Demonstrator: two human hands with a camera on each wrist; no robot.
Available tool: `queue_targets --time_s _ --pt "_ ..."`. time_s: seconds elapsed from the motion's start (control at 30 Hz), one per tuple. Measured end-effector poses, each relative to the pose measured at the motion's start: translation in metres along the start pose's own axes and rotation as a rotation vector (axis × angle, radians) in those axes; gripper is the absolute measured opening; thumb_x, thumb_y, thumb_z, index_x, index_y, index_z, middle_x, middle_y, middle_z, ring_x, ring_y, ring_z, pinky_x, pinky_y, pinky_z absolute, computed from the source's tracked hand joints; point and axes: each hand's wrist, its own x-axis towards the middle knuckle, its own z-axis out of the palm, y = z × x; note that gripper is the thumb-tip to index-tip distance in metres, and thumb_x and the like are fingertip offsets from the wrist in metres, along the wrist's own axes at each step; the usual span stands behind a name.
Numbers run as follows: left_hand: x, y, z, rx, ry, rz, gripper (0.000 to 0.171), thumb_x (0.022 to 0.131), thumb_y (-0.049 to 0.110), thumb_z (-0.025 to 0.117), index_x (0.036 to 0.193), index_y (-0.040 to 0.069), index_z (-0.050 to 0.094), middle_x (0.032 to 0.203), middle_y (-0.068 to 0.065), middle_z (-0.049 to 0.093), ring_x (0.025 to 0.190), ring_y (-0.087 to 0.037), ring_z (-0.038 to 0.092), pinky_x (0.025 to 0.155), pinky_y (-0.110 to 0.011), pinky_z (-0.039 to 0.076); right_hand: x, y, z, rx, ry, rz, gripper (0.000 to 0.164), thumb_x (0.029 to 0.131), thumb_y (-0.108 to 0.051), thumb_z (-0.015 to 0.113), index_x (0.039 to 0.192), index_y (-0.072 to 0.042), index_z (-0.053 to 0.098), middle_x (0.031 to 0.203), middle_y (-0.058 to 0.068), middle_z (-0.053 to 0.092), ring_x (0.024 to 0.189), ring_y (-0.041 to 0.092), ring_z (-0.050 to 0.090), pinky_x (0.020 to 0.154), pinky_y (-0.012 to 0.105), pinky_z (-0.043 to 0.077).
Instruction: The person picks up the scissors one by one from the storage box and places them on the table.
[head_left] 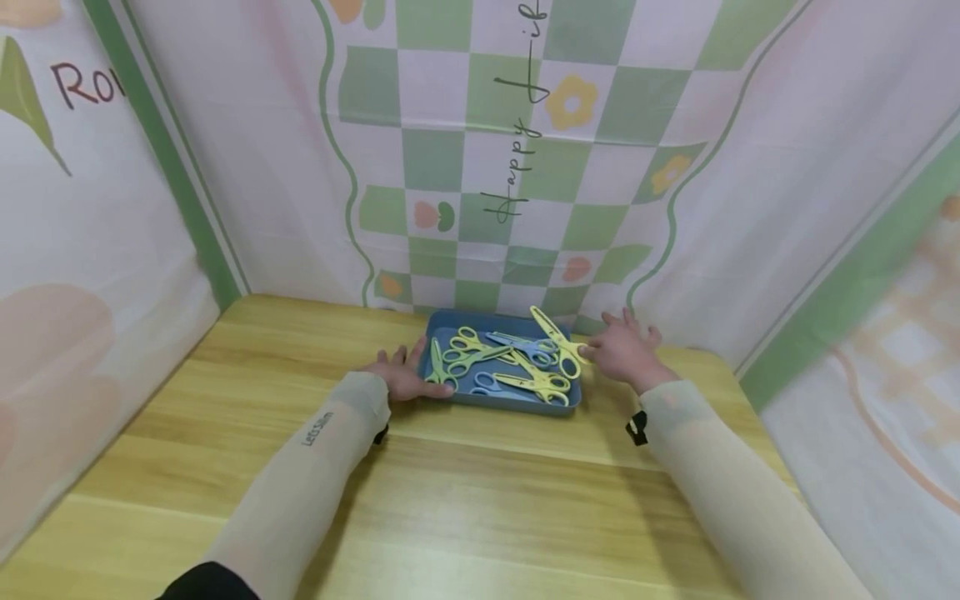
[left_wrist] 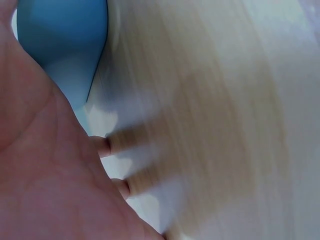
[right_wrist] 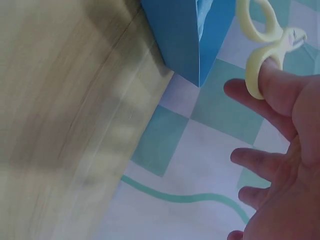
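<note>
1. Held scissors point(head_left: 551, 328): yellow, above the right end of the tray point(head_left: 480, 320). Long axis slanting; blades point leftward and away from the person, loops toward the grip.
2. Right hand point(head_left: 626, 352): nearer of the two, just right of the scissors. Thumb and forefinger nearly closed, pinching one loop; remaining fingers spread, holding nothing.
3. Left hand point(head_left: 402, 380): at the tray's left end, fingers extended, thumb at its near corner.
4. Other scissors point(head_left: 528, 382): heaped within the tray.
5. Table point(head_left: 450, 508): beneath the tray.

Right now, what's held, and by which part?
Yellow scissors, in the right hand, by one handle loop. The left hand is spread at the left end of the tray, gripping no scissors.
</note>
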Motion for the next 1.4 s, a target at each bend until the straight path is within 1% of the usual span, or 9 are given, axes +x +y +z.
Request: queue_targets --time_s 0.03,0.13,0.3,0.57,0.63,0.83,0.87,1.07,1.4 --pt "0.0 0.0 0.0 -0.002 0.0 0.001 0.13 0.064 0.093 0.057 0.156 0.039 -0.017 0.165 -0.014 -0.008 0.144 -0.048 -0.016 0.103 -0.077 -0.001 -0.002 0.001 0.0 0.006 0.007 0.007 0.037 0.1 -0.044 0.055 0.113 -0.017 0.077 0.158 0.025 0.023 0.144 0.054 -0.003 0.101 0.078 -0.007" --pt "-0.014 0.005 -0.005 -0.011 -0.005 0.004 0.123 0.073 0.085 0.06 0.158 0.037 -0.015 0.165 -0.014 -0.007 0.145 -0.046 -0.014 0.106 -0.075 0.001 -0.006 0.007 0.002 0.009 0.029 0.018 0.039 0.1 -0.044 0.053 0.112 -0.015 0.077 0.158 0.027 0.023 0.143 0.056 -0.002 0.099 0.079 -0.008" --pt "-0.016 0.006 -0.005 -0.007 -0.003 0.015 0.121 0.074 0.084 0.059 0.158 0.037 -0.014 0.165 -0.014 -0.007 0.145 -0.046 -0.014 0.106 -0.074 0.002 -0.016 0.016 0.005 -0.006 0.065 0.05 0.044 0.101 -0.046 0.051 0.109 -0.011 0.077 0.157 0.028 0.024 0.143 0.056 0.0 0.098 0.08 -0.006" --pt "-0.017 0.005 -0.005 -0.013 -0.006 0.018 0.121 0.075 0.082 0.06 0.158 0.036 -0.015 0.165 -0.015 -0.007 0.144 -0.047 -0.014 0.107 -0.073 0.001 -0.032 0.022 0.012 0.058 0.127 0.113 0.044 0.102 -0.042 0.051 0.11 -0.007 0.076 0.158 0.031 0.018 0.142 0.056 -0.01 0.097 0.081 -0.008" --pt "-0.012 0.003 -0.004 -0.026 -0.002 0.024 0.122 0.074 0.083 0.061 0.158 0.036 -0.015 0.165 -0.016 -0.007 0.144 -0.048 -0.015 0.107 -0.073 0.0 -0.034 0.025 0.014 0.061 0.127 0.123 0.045 0.102 -0.043 0.05 0.111 -0.007 0.075 0.158 0.032 0.017 0.142 0.055 -0.011 0.097 0.081 -0.009" --pt "-0.014 0.003 -0.004 -0.017 0.004 0.02 0.126 0.069 0.088 0.059 0.158 0.037 -0.015 0.165 -0.017 -0.006 0.144 -0.048 -0.015 0.103 -0.077 -0.002 -0.043 0.03 0.016 0.075 0.111 0.136 0.047 0.102 -0.045 0.049 0.11 -0.006 0.076 0.157 0.032 0.017 0.142 0.055 -0.011 0.095 0.082 -0.008" --pt "-0.02 0.006 -0.006 -0.013 0.001 0.017 0.124 0.071 0.087 0.059 0.158 0.037 -0.014 0.165 -0.016 -0.006 0.145 -0.047 -0.014 0.103 -0.077 -0.003 -0.045 0.03 0.017 0.078 0.107 0.139 0.049 0.102 -0.046 0.048 0.11 -0.006 0.076 0.157 0.032 0.018 0.142 0.055 -0.011 0.095 0.082 -0.007" --pt "-0.023 0.006 -0.007 -0.005 0.002 0.038 0.118 0.077 0.082 0.059 0.158 0.036 -0.014 0.165 -0.015 -0.007 0.145 -0.047 -0.013 0.104 -0.076 0.0 -0.054 0.031 0.02 0.071 0.091 0.151 0.049 0.102 -0.045 0.049 0.108 -0.006 0.076 0.156 0.032 0.02 0.142 0.057 -0.008 0.094 0.084 -0.003" --pt "-0.024 0.008 -0.007 -0.007 -0.011 0.032 0.12 0.075 0.084 0.058 0.158 0.036 -0.015 0.165 -0.016 -0.006 0.145 -0.045 -0.013 0.104 -0.076 -0.002 -0.073 0.04 0.027 0.075 0.085 0.15 0.043 0.101 -0.041 0.051 0.097 -0.007 0.078 0.152 0.036 0.026 0.141 0.059 -0.003 0.096 0.081 -0.007"
